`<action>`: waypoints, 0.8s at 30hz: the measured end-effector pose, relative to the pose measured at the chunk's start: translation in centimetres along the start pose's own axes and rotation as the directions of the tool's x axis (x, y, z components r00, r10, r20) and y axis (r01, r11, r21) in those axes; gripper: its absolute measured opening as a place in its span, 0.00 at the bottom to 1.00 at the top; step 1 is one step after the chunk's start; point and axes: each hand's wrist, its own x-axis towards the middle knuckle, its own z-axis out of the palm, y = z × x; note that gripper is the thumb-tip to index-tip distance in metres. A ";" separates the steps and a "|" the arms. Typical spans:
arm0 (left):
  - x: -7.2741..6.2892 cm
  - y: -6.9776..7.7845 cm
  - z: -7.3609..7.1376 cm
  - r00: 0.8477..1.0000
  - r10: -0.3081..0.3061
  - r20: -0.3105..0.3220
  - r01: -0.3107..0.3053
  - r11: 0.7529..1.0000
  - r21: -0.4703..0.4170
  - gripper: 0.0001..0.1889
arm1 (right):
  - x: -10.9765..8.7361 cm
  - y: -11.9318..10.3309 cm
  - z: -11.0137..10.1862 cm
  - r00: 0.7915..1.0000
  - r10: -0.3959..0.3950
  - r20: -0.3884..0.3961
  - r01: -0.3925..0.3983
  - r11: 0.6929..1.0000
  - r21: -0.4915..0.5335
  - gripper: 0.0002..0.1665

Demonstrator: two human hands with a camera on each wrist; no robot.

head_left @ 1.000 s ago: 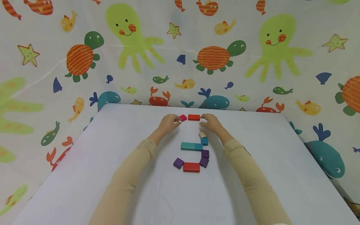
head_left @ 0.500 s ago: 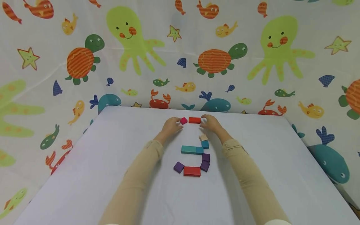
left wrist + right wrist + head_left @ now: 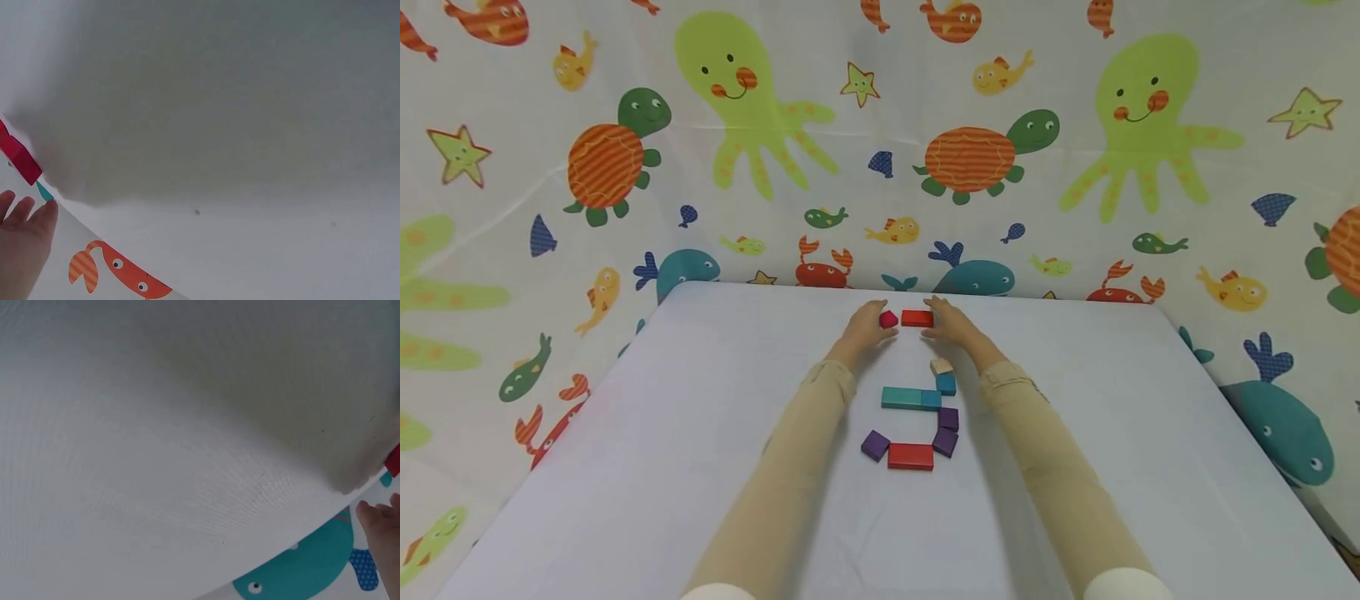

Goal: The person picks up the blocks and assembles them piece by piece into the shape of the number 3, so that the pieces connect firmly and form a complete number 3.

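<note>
At the far side of the table, my left hand (image 3: 863, 327) is at the left of a small pink block (image 3: 889, 319), fingers spread beside it. In the left wrist view, fingertips (image 3: 47, 212) show apart from the pink block (image 3: 24, 164). My right hand (image 3: 953, 323) is at the right end of a long red block (image 3: 917, 318), thumb and fingers parted. The right wrist view catches only an edge of that red block (image 3: 394, 461) and some fingers (image 3: 370, 515). Whether either hand touches its block is hard to tell.
Nearer blocks form a curved row: a natural wood block (image 3: 941, 367), a blue block (image 3: 946, 384), a teal block (image 3: 901, 397), purple blocks (image 3: 948, 418), and a red block (image 3: 911, 457) with a purple block (image 3: 875, 445) at its left. A sea-animal cloth (image 3: 880, 125) hangs behind the table (image 3: 662, 467).
Both hands have moved inward: the left rightward, closer around the pink block, the right leftward to the red block's end. The nearer blocks keep their arrangement.
</note>
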 end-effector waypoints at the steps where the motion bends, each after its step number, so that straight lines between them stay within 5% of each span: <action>1: 0.0 0.0 0.0 1.000 -0.001 0.002 0.001 1.000 -0.003 0.35 | 0.1 -0.1 0.1 1.000 -0.003 0.004 0.004 1.000 -0.004 0.42; 9: -0.7 0.8 0.2 1.000 0.001 -0.023 -0.001 1.000 0.007 0.25 | 0.3 -0.7 0.3 0.999 0.032 0.024 -0.032 0.999 0.006 0.36; 18: -0.9 1.6 0.2 0.993 -0.025 -0.115 0.030 0.999 0.038 0.13 | 0.1 -1.5 0.6 0.994 0.068 -0.084 -0.068 0.998 0.003 0.23; 24: -1.0 1.8 0.3 0.991 -0.020 -0.133 0.029 0.997 0.066 0.17 | 0.0 -1.6 0.8 0.991 0.066 -0.116 -0.070 0.997 -0.033 0.21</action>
